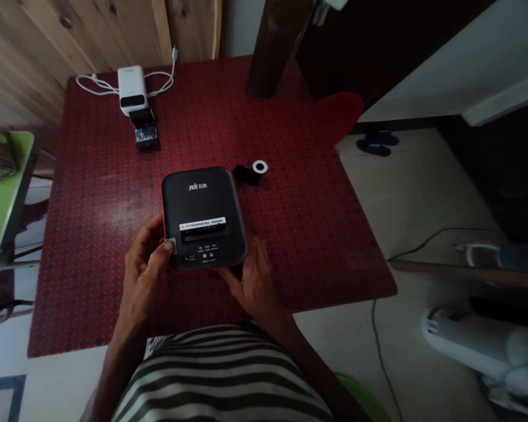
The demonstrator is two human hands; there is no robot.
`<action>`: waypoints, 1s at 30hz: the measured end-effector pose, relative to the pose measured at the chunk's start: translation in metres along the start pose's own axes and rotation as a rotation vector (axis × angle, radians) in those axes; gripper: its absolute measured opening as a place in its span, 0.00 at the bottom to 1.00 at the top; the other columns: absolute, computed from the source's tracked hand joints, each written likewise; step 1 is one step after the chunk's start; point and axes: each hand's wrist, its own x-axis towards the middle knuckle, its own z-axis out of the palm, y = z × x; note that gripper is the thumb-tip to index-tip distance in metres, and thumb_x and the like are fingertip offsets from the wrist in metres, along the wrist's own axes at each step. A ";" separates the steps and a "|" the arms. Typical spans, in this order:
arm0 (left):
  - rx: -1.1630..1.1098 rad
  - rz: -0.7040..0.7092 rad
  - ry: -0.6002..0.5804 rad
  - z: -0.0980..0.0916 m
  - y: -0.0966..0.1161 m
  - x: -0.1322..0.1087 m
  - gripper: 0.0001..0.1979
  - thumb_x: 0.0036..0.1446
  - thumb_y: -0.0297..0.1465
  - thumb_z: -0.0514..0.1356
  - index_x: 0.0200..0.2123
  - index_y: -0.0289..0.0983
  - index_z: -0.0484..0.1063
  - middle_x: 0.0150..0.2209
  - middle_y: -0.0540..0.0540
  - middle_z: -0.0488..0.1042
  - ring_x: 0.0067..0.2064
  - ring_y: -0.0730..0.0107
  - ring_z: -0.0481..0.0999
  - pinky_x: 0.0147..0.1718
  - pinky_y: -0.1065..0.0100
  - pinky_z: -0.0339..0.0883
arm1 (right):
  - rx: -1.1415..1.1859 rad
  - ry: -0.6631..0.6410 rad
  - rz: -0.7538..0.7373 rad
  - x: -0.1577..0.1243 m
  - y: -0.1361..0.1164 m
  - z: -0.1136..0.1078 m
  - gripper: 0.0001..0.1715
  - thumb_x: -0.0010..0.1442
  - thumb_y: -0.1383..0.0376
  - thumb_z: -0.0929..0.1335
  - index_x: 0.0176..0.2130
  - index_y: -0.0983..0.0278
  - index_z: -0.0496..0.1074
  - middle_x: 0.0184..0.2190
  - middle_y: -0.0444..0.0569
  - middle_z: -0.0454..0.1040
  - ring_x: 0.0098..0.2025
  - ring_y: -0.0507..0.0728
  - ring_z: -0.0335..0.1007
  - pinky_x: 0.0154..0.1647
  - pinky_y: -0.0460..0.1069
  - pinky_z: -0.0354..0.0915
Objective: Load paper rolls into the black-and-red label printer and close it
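Observation:
A black receipt printer (203,215) with a red base sits on the red patterned table (92,193), near its front edge. My left hand (144,265) grips the printer's near left corner, thumb on top by a small grey tab. My right hand (255,280) is pressed against the printer's near right underside, its fingers partly hidden beneath it. Just behind the printer lies a black paper roll holder (246,174) with a small white ring (260,167) on it.
A white mini printer (132,89) with a white cable (158,85) and a printed strip (144,129) stands at the table's far left. A dark post (273,47) rises at the far edge. A green chair (0,199) is left; cables and a fan (479,340) lie on the floor right.

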 end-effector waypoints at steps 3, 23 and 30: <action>-0.004 0.010 -0.012 0.000 0.004 0.000 0.24 0.71 0.48 0.72 0.65 0.47 0.86 0.62 0.42 0.89 0.63 0.45 0.88 0.62 0.48 0.84 | -0.011 0.013 -0.018 0.001 0.000 -0.001 0.43 0.85 0.50 0.69 0.84 0.62 0.53 0.64 0.68 0.83 0.61 0.75 0.86 0.61 0.75 0.86; -0.057 -0.089 0.033 0.010 0.011 -0.002 0.24 0.70 0.43 0.71 0.66 0.45 0.85 0.62 0.42 0.88 0.62 0.50 0.88 0.58 0.55 0.82 | 0.069 -0.044 0.048 -0.004 0.006 0.003 0.45 0.85 0.47 0.70 0.87 0.58 0.56 0.67 0.65 0.82 0.65 0.76 0.84 0.67 0.76 0.82; -0.069 0.044 0.006 0.009 0.000 -0.003 0.23 0.76 0.44 0.68 0.68 0.48 0.84 0.67 0.44 0.86 0.67 0.51 0.85 0.65 0.53 0.79 | 0.177 -0.042 0.078 -0.002 0.001 -0.018 0.47 0.83 0.43 0.71 0.86 0.57 0.57 0.71 0.65 0.80 0.70 0.75 0.83 0.68 0.73 0.84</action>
